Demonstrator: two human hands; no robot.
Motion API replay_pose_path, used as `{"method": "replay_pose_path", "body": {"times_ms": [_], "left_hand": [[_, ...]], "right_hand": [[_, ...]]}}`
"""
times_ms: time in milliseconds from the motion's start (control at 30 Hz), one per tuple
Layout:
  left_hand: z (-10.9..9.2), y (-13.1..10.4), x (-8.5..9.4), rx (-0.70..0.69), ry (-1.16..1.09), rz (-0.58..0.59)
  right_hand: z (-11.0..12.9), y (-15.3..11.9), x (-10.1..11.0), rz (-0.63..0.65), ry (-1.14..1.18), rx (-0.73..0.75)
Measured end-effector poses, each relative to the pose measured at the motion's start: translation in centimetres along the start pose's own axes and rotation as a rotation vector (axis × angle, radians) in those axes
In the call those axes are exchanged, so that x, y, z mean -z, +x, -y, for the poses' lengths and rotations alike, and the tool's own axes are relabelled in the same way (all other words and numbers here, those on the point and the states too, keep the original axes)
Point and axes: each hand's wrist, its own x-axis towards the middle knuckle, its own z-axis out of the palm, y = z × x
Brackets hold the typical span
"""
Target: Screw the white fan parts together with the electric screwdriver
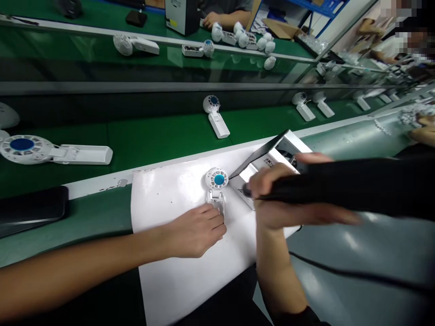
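Note:
On the white sheet (pixel 163 194) lies a small white fan (pixel 217 178) with a blue centre. My left hand (pixel 200 230) is closed over the fan's handle, which it partly covers. To the right, my right hand (pixel 277 199) is wrapped round a black electric screwdriver (pixel 353 183), held sideways with its tip pointing left. Behind the screwdriver stands an open white metal box (pixel 265 159) with dark contents, partly hidden by my right hand.
A green conveyor (pixel 152 138) carries several white fans, one (pixel 217 117) straight ahead and a large one (pixel 57 151) at left. A dark phone-like slab (pixel 32 209) lies at left. A black cable (pixel 340 271) hangs at right. People sit beyond the shelf.

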Motion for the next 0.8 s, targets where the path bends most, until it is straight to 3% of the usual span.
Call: {"method": "replay_pose_path", "body": {"times_ms": [100, 200, 433, 600, 800], "left_hand": [[-0.1, 0.0, 0.3, -0.014, -0.001, -0.002], [-0.1, 0.1, 0.4, -0.008, -0.002, -0.011], [0.0, 0.1, 0.3, -0.014, 0.009, 0.01], [0.1, 0.2, 0.3, -0.015, -0.004, 0.014], [0.2, 0.3, 0.5, -0.027, 0.015, 0.002]], "right_hand": [[2.0, 1.6, 2.0, -0.141, -0.156, 0.141], [2.2, 2.0, 3.0, -0.189, -0.152, 0.095], [1.3, 0.0, 1.5, -0.038, 0.068, -0.149], [-0.6, -0.8, -0.3, 0.044, 0.121, -0.111], [-3.2, -1.1, -0.3, 0.033, 0.111, -0.154]]}}
